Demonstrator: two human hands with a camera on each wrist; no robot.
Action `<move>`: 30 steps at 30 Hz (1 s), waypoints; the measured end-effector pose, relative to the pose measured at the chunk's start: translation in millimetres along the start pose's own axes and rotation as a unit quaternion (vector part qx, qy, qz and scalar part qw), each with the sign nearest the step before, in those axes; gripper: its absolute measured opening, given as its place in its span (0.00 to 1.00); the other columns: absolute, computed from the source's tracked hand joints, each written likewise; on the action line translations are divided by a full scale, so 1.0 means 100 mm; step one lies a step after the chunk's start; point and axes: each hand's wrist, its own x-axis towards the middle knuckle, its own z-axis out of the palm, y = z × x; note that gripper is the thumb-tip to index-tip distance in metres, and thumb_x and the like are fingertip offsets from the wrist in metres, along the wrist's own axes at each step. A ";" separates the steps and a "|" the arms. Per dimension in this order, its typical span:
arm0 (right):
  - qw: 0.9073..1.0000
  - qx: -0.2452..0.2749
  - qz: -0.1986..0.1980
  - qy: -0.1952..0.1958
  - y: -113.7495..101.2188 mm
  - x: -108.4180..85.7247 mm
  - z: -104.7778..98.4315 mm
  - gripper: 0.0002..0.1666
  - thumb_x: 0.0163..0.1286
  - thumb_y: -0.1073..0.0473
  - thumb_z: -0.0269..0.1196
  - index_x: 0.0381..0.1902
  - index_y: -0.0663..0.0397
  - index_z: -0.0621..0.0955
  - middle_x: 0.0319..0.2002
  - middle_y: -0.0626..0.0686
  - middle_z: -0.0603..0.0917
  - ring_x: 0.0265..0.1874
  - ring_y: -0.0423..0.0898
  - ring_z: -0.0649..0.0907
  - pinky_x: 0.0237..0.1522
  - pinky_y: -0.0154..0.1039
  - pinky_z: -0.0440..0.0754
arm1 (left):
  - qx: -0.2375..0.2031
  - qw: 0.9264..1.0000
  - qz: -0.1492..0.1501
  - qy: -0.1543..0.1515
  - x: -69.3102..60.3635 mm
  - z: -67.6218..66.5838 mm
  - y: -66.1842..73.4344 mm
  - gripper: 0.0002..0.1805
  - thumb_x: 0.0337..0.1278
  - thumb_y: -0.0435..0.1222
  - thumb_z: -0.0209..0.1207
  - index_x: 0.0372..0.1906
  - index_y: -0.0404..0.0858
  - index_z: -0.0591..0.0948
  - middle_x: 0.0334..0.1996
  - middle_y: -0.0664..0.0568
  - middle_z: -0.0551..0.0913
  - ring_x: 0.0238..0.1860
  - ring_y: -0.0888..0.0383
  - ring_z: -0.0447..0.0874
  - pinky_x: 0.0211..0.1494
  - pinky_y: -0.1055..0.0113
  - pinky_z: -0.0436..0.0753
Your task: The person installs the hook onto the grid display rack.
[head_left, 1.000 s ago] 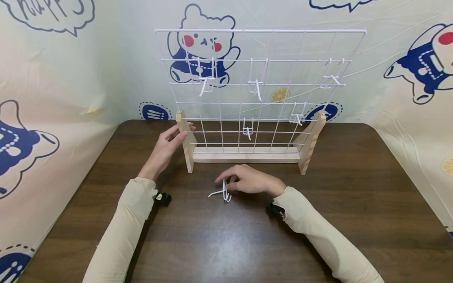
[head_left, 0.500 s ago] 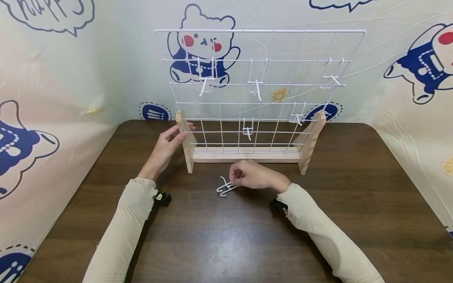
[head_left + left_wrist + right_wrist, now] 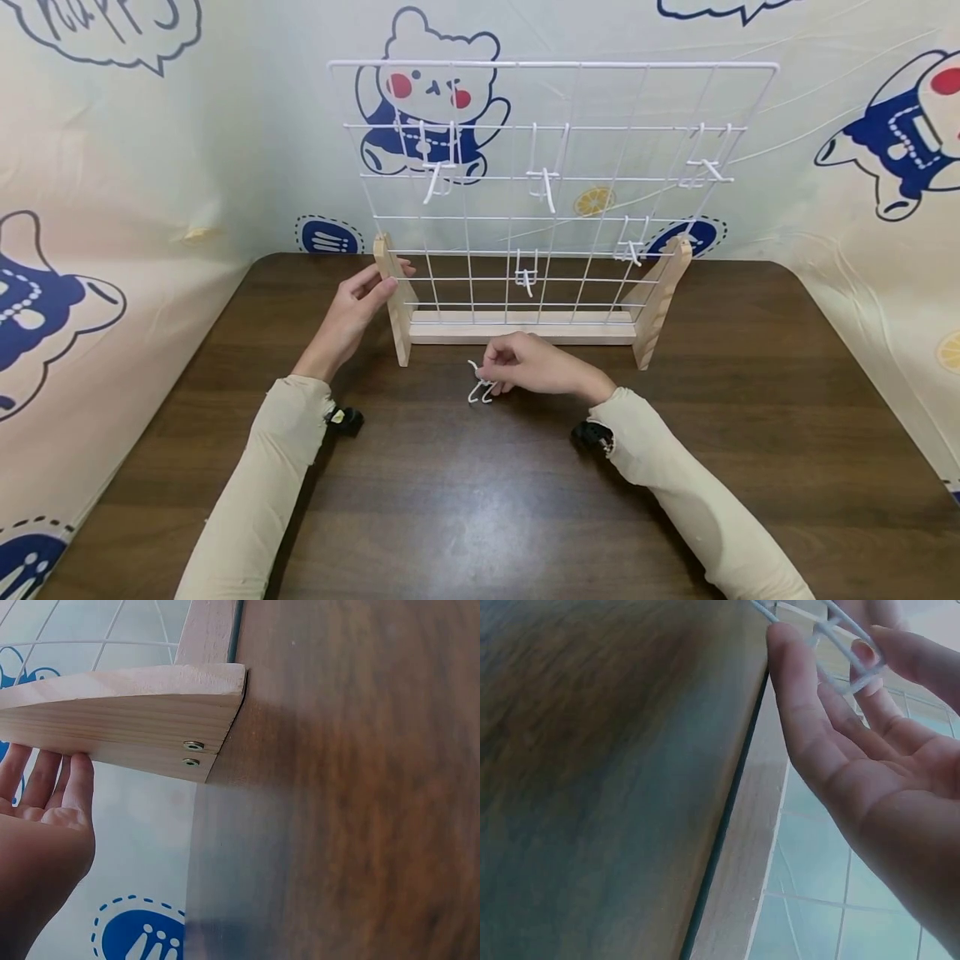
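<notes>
My left hand [image 3: 354,312] holds the left wooden upright [image 3: 395,312] of a white wire grid rack, fingers passing behind it. In the left wrist view, the fingertips meet the upright's [image 3: 150,724] back edge. In front of the rack, my right hand [image 3: 540,364] pinches a white wire hook [image 3: 482,390] between thumb and fingers, its prongs pointing down over the table. The right wrist view shows the hook [image 3: 840,656] at the fingertips, partly cut off at the top. Several similar hooks hang on the grid, among them one [image 3: 526,277] low in the middle.
The rack's wooden base bar [image 3: 525,333] runs just behind my right hand. A second upright [image 3: 660,304] stands at its right end. The brown table [image 3: 480,500] spreads out in front. Behind hangs a printed cloth [image 3: 247,150].
The right hand has taken the hook up from the table, turned it so the prongs point down, and moved it slightly toward the rack. The left hand has stayed on the upright.
</notes>
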 end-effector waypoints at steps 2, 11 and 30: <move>1.000 -0.009 -0.006 0.002 0.00 -0.01 -0.01 0.04 0.71 0.67 0.62 0.36 0.65 0.80 0.34 0.62 0.86 0.34 0.57 0.87 0.39 0.51 0.85 | 0.001 1.000 0.000 0.000 0.00 0.00 0.00 0.24 0.73 0.43 0.54 0.67 0.37 0.73 0.64 0.41 0.75 0.67 0.49 0.68 0.75 0.46 0.59; 0.992 -0.125 -0.025 -0.025 -0.04 -0.05 -0.02 0.14 0.59 0.76 0.63 0.44 0.69 0.84 0.34 0.58 0.88 0.30 0.44 0.84 0.34 0.32 0.82 | -0.004 1.000 0.005 -0.001 0.02 0.00 0.00 0.23 0.74 0.42 0.53 0.67 0.38 0.74 0.64 0.37 0.74 0.67 0.50 0.69 0.74 0.47 0.60; 0.996 0.004 -0.022 0.081 -0.14 -0.05 -0.05 0.04 0.58 0.71 0.70 0.31 0.60 0.86 0.26 0.50 0.86 0.27 0.42 0.82 0.33 0.34 0.78 | -0.013 1.000 0.013 -0.003 0.01 0.00 -0.01 0.22 0.73 0.43 0.54 0.66 0.38 0.75 0.60 0.46 0.79 0.67 0.44 0.69 0.72 0.50 0.64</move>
